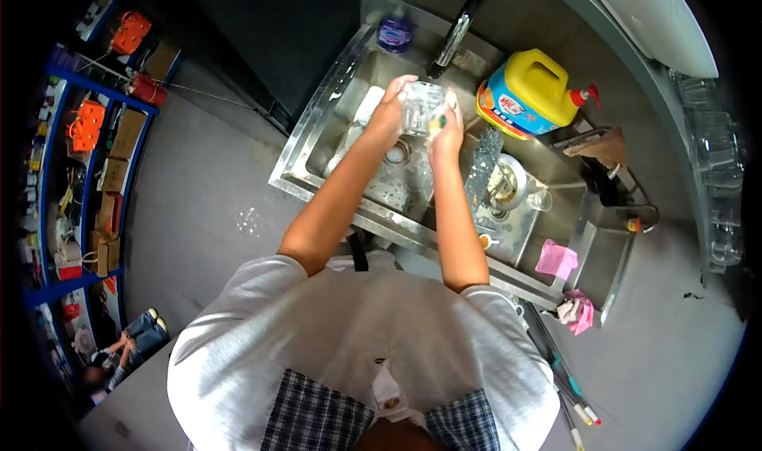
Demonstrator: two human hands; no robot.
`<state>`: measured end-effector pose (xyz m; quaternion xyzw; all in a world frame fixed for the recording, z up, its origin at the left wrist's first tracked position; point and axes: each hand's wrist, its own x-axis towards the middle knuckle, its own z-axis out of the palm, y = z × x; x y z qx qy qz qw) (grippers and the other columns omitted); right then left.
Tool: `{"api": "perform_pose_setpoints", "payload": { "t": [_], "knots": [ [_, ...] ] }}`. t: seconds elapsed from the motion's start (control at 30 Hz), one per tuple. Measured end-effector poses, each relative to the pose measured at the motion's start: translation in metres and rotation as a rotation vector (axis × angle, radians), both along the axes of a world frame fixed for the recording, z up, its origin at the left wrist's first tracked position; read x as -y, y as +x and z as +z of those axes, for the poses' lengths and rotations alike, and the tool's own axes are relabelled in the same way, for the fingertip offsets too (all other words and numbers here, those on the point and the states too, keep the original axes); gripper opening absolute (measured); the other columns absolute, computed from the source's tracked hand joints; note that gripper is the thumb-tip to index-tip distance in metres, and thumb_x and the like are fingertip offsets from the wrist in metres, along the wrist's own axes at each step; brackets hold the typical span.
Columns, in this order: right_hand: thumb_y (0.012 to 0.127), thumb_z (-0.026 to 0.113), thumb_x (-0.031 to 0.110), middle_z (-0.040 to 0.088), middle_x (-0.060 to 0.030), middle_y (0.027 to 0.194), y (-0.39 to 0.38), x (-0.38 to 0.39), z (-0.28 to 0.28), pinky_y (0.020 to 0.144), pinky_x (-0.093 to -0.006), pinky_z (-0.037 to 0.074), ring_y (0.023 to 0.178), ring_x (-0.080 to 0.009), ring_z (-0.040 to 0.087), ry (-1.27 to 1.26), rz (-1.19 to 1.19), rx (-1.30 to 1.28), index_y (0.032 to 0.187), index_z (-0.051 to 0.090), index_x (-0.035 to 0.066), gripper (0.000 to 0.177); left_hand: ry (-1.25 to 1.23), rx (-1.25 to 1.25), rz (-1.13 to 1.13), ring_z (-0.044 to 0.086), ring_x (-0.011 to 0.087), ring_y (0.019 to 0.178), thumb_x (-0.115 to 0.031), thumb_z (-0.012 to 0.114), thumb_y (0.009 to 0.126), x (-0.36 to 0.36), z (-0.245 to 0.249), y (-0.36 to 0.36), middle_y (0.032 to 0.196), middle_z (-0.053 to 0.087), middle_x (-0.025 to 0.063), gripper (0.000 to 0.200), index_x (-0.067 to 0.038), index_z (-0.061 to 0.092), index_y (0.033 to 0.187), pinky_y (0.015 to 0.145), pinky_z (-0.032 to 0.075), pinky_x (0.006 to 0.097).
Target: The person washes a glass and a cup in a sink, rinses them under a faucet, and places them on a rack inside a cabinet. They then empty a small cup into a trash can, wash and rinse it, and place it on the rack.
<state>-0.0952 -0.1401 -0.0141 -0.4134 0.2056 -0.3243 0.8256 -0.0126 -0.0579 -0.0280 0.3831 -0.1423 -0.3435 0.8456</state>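
Over the left sink basin [317, 161] I hold up a clear glass [422, 106]. My left hand [386, 116] is closed around the glass's left side. My right hand [448, 132] is closed on a small yellow and green sponge [436, 124] and presses it to the glass's right side. Right above the glass stands the black and chrome faucet [454, 42]. Beneath my hands, foam and water lie on the basin floor around the drain [395, 152]. Some pale dishware, partly hidden by my left forearm, sits at the basin's left.
A purple soap bottle [394, 32] and a large yellow detergent jug [524, 98] stand on the sink's back edge. The right basin holds a metal bowl [508, 183], a glass [540, 201] and a small cup [486, 241]. A pink cloth [556, 260] hangs nearby. Glasses [718, 165] line a shelf.
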Motion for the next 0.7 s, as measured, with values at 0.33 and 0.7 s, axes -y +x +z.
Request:
{"api": "perform_pose_setpoints", "payload": {
  "t": [0.33,0.7],
  "knots": [
    [0.092,0.044,0.013,0.035,-0.0226,0.141,-0.017,-0.015,0.031,0.109,-0.0432,0.023,0.134,-0.0396,0.026,-1.366,-0.096,-0.417,0.140,0.029,-0.002,0.053,0.316,0.055,-0.051,0.052,0.0191,0.109,-0.035,0.047,0.096,0.009,0.002,-0.014,0.121,0.054,0.0076,0.044,-0.005,0.043,0.128,0.092,0.043,0.0329],
    [0.093,0.042,0.017,0.035,-0.0138,0.144,-0.025,0.004,0.019,0.107,-0.0349,0.028,0.131,-0.0264,0.035,-0.436,0.031,-0.059,0.141,0.028,-0.002,0.053,0.127,-0.156,-0.371,0.055,0.0181,0.110,-0.027,0.057,0.092,0.003,0.006,-0.007,0.123,0.055,0.0068,0.045,-0.010,0.043,0.131,0.088,0.049,0.0386]
  ]
}}
